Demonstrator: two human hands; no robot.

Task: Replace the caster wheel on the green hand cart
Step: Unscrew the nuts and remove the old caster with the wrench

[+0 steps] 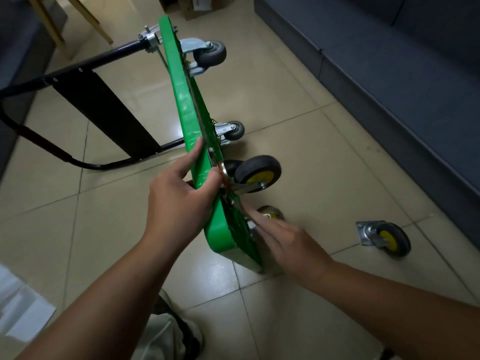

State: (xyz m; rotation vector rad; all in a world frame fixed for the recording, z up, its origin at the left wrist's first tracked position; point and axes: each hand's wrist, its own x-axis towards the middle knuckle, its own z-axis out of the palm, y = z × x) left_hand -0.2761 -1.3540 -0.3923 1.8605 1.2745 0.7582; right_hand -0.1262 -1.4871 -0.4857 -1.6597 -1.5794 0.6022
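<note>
Since the green hand cart (187, 100) stands on its edge on the floor (285, 100), the left hand (179, 201) grips its rim, probably to keep the underside exposed. The blurred right hand (283, 242) reaches the lowest caster (270, 213); its grip I cannot tell. A loose caster (384, 237) lies apart.

One wide-angle view only — worn on the head, facing forward and steeply down, close over the glossy beige tiled floor (285, 100).
</note>
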